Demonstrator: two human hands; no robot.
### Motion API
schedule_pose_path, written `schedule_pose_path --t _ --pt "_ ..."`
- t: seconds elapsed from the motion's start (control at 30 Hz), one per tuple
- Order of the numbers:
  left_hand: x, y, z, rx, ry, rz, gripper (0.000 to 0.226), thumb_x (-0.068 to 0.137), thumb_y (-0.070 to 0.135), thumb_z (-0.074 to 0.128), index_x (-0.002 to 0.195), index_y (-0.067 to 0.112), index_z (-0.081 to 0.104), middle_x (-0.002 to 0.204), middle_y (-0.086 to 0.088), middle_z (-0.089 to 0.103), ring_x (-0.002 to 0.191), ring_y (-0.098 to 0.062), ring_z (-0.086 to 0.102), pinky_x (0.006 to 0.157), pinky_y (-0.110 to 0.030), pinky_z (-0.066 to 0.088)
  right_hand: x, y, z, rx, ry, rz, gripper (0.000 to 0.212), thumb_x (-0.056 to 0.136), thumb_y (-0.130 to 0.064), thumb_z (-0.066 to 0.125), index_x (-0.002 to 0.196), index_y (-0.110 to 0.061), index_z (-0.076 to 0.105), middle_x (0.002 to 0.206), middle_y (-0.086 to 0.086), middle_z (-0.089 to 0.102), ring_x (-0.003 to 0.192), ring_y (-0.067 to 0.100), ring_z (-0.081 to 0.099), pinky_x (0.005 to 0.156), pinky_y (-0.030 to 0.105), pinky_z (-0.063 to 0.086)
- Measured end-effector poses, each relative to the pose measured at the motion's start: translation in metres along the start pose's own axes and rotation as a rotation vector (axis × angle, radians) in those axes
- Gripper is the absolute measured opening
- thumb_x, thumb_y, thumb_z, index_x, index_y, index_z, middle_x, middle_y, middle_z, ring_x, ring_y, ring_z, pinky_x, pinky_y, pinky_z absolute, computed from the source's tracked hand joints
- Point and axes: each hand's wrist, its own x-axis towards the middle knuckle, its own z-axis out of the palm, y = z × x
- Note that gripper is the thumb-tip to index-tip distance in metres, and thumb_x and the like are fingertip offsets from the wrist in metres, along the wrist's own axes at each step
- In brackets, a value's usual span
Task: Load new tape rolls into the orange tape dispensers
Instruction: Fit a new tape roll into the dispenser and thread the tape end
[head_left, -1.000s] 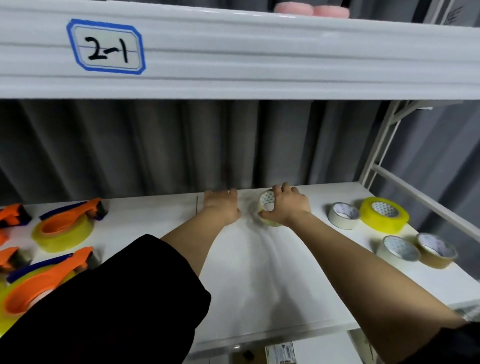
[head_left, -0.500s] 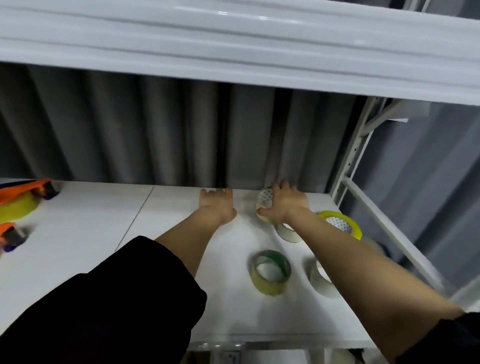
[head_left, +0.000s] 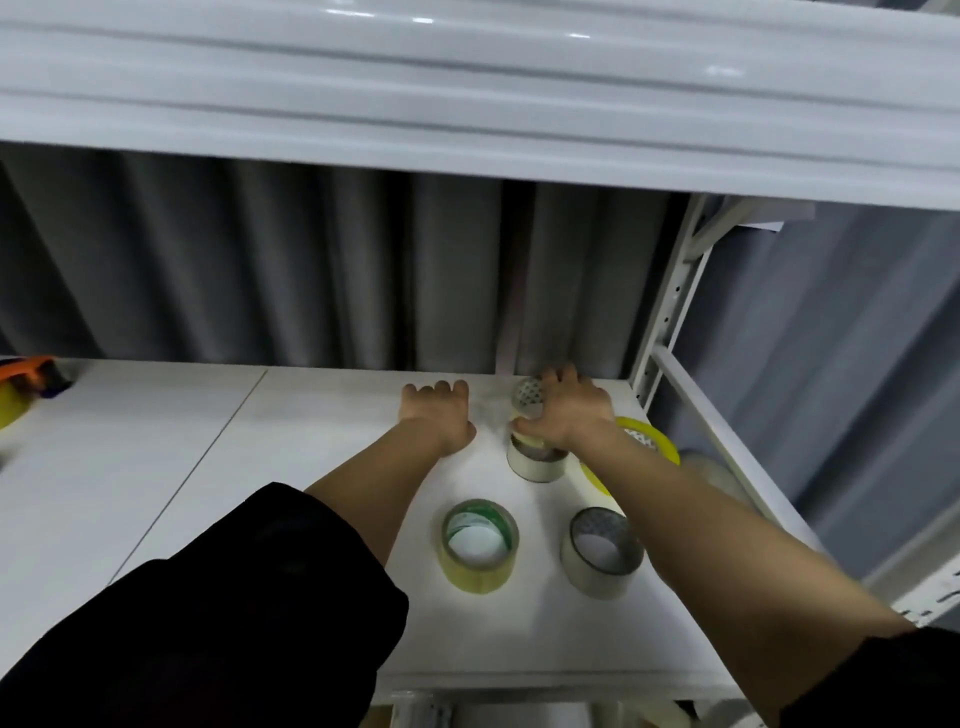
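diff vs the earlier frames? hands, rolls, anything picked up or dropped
Mostly the view swung right: the orange dispenser slid to the left edge, and the green-core roll and clear roll came into view. No new grip or release. The right hand still holds the small roll; the left hand still rests on the shelf.

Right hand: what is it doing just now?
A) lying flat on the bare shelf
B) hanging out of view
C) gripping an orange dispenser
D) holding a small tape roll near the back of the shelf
D: the right hand has its fingers curled round a small tape roll, held above a white roll near the back of the shelf.
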Motion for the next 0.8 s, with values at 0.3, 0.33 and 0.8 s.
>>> schedule_pose_path --t 0.3,0.33,0.8 --pt "0.021 0.038 -0.005 -0.089 0.023 0.205 0.050 0.093 0.039 0.044 0.134 0.010 0.037 0.127 -0.013 0.049 0.110 -0.032 0.052 0.091 -0.038 0.035 0.003 0.048 -0.010 0.021 0.015 0.109 0.077 0.080 -0.057 0.053 0.142 -0.016 0.032 0.141 0.011 0.036 0.130 0.031 0.035 0.097 0.038 0.040" --pt "0.022 0.046 -0.005 -0.099 0.028 0.229 0.050 0.093 0.039 0.045 0.134 0.010 0.039 0.128 -0.013 0.049 0.110 -0.031 0.051 0.092 -0.038 0.035 0.003 0.057 -0.012 0.015 0.017 0.121 0.078 0.081 -0.057 0.053 0.143 -0.016 0.032 0.143 0.011 0.035 0.131 0.031 0.035 0.098 0.038 0.040" --pt "0.043 0.185 0.018 -0.126 -0.075 0.512 0.063 0.083 0.045 0.059 0.137 0.016 0.043 0.141 -0.007 0.044 0.132 -0.025 0.038 0.112 -0.039 0.015 -0.003 0.154 -0.013 0.063 -0.014 0.283 0.077 0.080 -0.054 0.054 0.142 -0.014 0.031 0.139 0.011 0.037 0.128 0.032 0.036 0.098 0.038 0.039"
